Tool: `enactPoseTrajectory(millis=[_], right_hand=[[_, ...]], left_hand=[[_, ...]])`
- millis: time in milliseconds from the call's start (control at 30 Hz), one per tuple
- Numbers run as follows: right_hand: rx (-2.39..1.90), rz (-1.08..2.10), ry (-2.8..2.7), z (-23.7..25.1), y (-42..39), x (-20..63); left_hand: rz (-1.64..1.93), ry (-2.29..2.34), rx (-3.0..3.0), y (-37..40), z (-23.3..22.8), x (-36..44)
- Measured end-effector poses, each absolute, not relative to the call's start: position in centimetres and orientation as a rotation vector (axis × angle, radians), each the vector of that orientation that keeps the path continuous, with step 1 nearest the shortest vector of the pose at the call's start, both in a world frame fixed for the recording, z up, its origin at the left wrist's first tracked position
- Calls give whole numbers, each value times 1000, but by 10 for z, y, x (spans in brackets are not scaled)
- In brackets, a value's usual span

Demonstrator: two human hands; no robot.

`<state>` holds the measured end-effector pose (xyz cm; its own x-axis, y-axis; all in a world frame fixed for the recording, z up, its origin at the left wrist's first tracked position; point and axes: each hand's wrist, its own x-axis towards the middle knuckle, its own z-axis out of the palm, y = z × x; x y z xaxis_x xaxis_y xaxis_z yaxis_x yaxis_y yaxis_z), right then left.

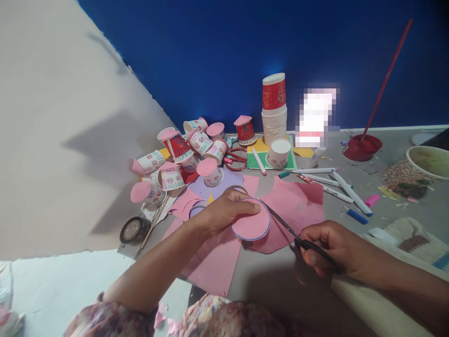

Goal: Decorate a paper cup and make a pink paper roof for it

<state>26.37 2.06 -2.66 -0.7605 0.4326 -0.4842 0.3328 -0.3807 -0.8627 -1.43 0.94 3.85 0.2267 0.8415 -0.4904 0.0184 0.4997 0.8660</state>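
While left hand point(224, 210) pinches pink disc point(250, 225), scissors point(298, 238) touch it.

Bare forearms, bare hands point(224, 213); floral, perhaps pink-and-grey, sleeve point(108, 318) at left elbow.

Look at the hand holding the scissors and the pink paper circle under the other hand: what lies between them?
In the head view, only the scissors' dark blades span from the right hand to the pink circle, over pink paper.
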Motion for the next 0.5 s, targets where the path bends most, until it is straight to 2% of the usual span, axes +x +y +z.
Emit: enactPoseTrajectory(millis=[500], right_hand=[[-1099,2367,-1692,-22,21,261]], left_hand=[[515,1289,892,15,49,-12]])
